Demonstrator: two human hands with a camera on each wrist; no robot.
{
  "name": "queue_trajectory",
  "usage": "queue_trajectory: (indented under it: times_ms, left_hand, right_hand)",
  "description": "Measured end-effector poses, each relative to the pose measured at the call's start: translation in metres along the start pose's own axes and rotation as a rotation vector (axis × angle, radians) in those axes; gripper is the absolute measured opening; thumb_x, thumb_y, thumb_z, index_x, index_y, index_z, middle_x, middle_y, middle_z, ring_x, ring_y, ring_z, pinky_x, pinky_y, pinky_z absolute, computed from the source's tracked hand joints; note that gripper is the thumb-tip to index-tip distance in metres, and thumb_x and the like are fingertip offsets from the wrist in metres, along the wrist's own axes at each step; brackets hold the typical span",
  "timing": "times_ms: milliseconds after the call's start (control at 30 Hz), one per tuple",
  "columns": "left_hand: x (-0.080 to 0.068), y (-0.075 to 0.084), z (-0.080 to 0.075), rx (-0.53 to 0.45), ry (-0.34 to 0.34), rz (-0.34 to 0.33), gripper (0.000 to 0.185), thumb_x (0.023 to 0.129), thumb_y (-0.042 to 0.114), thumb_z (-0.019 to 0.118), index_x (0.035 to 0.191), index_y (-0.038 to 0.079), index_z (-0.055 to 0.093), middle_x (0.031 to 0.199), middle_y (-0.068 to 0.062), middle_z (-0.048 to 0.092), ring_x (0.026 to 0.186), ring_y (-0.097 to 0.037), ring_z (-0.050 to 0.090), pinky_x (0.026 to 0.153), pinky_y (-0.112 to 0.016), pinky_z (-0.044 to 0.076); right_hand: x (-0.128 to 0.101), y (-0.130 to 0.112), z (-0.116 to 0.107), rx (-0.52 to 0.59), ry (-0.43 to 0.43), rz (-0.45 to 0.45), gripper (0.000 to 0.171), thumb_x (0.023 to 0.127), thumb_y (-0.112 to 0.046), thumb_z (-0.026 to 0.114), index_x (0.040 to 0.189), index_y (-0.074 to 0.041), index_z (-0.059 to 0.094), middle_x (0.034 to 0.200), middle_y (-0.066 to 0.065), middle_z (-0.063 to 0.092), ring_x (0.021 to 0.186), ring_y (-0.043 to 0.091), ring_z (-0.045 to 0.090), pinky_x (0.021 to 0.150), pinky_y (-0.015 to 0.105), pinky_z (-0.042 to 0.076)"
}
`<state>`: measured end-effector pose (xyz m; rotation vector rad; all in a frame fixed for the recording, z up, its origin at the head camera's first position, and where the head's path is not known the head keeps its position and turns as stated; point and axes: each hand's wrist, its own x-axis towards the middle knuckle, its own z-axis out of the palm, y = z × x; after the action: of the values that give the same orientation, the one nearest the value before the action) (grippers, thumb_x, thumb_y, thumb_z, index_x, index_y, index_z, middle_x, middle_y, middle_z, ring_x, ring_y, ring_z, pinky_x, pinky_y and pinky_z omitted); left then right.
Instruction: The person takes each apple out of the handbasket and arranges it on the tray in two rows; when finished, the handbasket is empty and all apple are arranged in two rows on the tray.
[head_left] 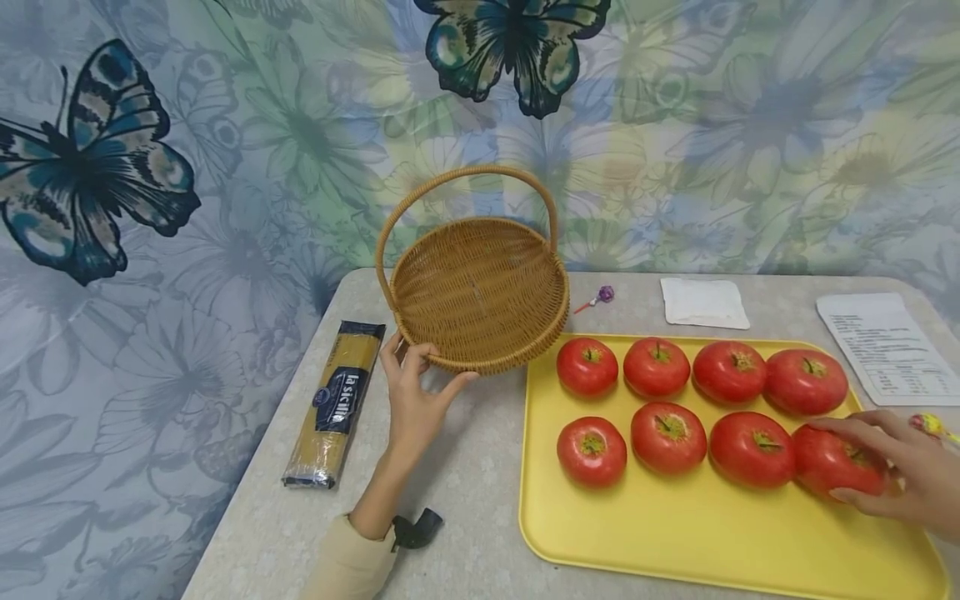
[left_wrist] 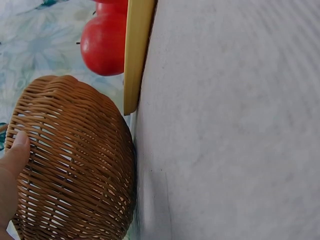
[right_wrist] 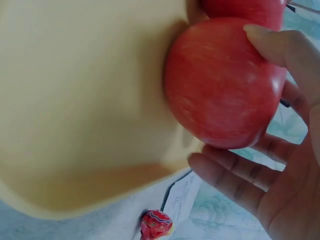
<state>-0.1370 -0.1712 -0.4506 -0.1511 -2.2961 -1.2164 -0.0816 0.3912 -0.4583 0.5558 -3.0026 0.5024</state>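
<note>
A round woven wicker basket (head_left: 480, 283) with a tall handle stands at the back of the table. My left hand (head_left: 416, 408) grips its near left rim; in the left wrist view the thumb (left_wrist: 17, 152) lies on the outer weave. On the yellow tray (head_left: 675, 533) sit red apples in two rows, yellowish around their stems. My right hand (head_left: 900, 467) holds the rightmost apple (head_left: 832, 462) of the near row. The right wrist view has the thumb on one side of this apple (right_wrist: 220, 85) and the other fingers around its far side.
A pack of spaghetti (head_left: 337, 408) lies left of the basket. Behind the tray are a purple lollipop (head_left: 603, 294), a white packet (head_left: 703, 302) and a printed sheet (head_left: 892, 346). Another wrapped lollipop (head_left: 928, 425) lies right of the tray. The patterned wall cloth (head_left: 300, 167) borders the table.
</note>
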Motion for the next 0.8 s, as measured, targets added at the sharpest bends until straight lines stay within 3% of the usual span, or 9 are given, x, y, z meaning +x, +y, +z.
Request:
queue_trajectory:
  times_ms: [100,233,300,433,533,567,667,733,800]
  left_hand:
    - [0.000,-0.001,0.000,-0.002,-0.005,-0.001,0.054,0.071,0.030,0.088,0.104,0.009,0.051,0.150,-0.022,0.019,0.134,-0.041,0.037,0.094,-0.050,0.051]
    - [0.002,-0.002,0.001,-0.004,-0.004,-0.001,0.055,0.071,0.030,0.088,0.104,0.008,0.051,0.151,-0.022,0.019,0.135,-0.041,0.037,0.094,-0.050,0.052]
    - [0.003,-0.002,0.001,-0.002,-0.006,-0.002,0.054,0.071,0.030,0.088,0.105,0.008,0.052,0.151,-0.022,0.020,0.136,-0.040,0.037,0.094,-0.049,0.052]
    - [0.005,-0.001,0.000,0.006,-0.015,-0.003,0.055,0.072,0.029,0.088,0.107,0.007,0.052,0.153,-0.022,0.019,0.138,-0.039,0.034,0.095,-0.049,0.053]
    - [0.006,0.000,0.000,0.012,-0.024,-0.006,0.056,0.072,0.030,0.087,0.109,0.006,0.052,0.153,-0.022,0.019,0.140,-0.038,0.032,0.095,-0.048,0.053]
    - [0.007,0.000,0.000,0.013,-0.027,-0.004,0.057,0.073,0.030,0.087,0.110,0.005,0.053,0.153,-0.022,0.019,0.140,-0.037,0.032,0.095,-0.048,0.053]
    - [0.009,0.001,-0.001,0.034,-0.038,0.004,0.060,0.075,0.032,0.085,0.117,0.005,0.052,0.154,-0.022,0.018,0.140,-0.037,0.032,0.095,-0.048,0.053]
    - [0.011,0.002,-0.004,0.051,-0.047,0.003,0.065,0.076,0.033,0.085,0.124,0.006,0.050,0.154,-0.022,0.017,0.141,-0.037,0.031,0.096,-0.048,0.052]
    - [0.013,0.002,-0.006,0.072,-0.063,-0.005,0.072,0.077,0.034,0.084,0.132,0.009,0.045,0.155,-0.022,0.015,0.141,-0.037,0.031,0.097,-0.048,0.052]
  right_hand:
    - [-0.002,-0.003,0.002,-0.025,0.007,0.017,0.085,0.055,-0.035,0.095,0.130,-0.023,0.057,0.106,0.008,0.053,0.083,-0.004,0.038,0.056,0.017,0.043]
    - [-0.006,-0.005,0.005,-0.029,0.025,0.036,0.090,0.056,-0.035,0.094,0.135,-0.019,0.054,0.109,0.013,0.053,0.088,0.018,0.047,0.055,0.017,0.044]
    - [-0.008,-0.005,0.005,-0.024,0.062,0.024,0.093,0.055,-0.034,0.095,0.137,-0.018,0.054,0.111,0.014,0.053,0.095,0.013,0.046,0.055,0.017,0.044]
    - [-0.014,-0.007,0.007,-0.013,0.159,-0.008,0.096,0.050,-0.031,0.097,0.135,-0.016,0.055,0.112,0.014,0.053,0.094,-0.014,0.028,0.053,0.017,0.044]
    - [-0.017,-0.008,0.008,0.000,0.198,-0.005,0.097,0.048,-0.029,0.097,0.135,-0.015,0.056,0.113,0.016,0.052,0.097,-0.006,0.036,0.055,0.011,0.041]
    - [-0.017,-0.008,0.008,0.006,0.214,-0.004,0.098,0.047,-0.029,0.097,0.135,-0.015,0.056,0.114,0.016,0.052,0.099,-0.002,0.039,0.059,0.008,0.040]
    - [-0.017,-0.010,0.007,0.013,0.249,-0.009,0.101,0.048,-0.029,0.096,0.138,-0.015,0.054,0.119,0.020,0.051,0.113,0.027,0.046,0.092,-0.001,0.030]
    - [-0.015,-0.012,0.005,0.012,0.269,-0.016,0.102,0.049,-0.029,0.096,0.140,-0.016,0.052,0.123,0.023,0.049,0.118,0.035,0.044,0.111,0.007,0.015]
    - [-0.013,-0.016,0.002,0.003,0.270,-0.018,0.100,0.053,-0.030,0.094,0.142,-0.016,0.050,0.126,0.025,0.047,0.114,0.046,0.044,0.117,0.016,0.002]
